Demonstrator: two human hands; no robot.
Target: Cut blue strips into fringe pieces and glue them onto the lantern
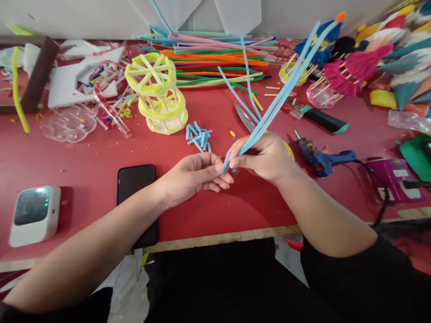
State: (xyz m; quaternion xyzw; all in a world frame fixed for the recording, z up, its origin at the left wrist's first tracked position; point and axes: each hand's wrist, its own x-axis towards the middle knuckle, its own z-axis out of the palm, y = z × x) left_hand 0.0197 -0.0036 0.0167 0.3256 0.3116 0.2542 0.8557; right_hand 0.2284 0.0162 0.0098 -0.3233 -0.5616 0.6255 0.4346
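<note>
Several long light-blue pipe cleaners [281, 98] run up and away from my right hand [266, 157], whose fingers are wrapped round them near their lower ends. My left hand [195, 177] pinches the short blue end between thumb and fingers, touching the right fingertips. Just beyond the hands lies a small heap of cut blue pieces [199, 136]. Scissors [245, 118] lie partly hidden behind the pipe cleaners and my right hand. Left of the cut pieces stands a yellow round frame [158, 94] of pipe cleaners and sticks.
Coloured pipe cleaners [215, 58] are piled at the back. To the right lie a blue glue gun [318, 154] with a cable, a cutter knife [325, 119] and pink figures [350, 76]. A black phone [136, 179] and a white device [35, 215] lie on the left.
</note>
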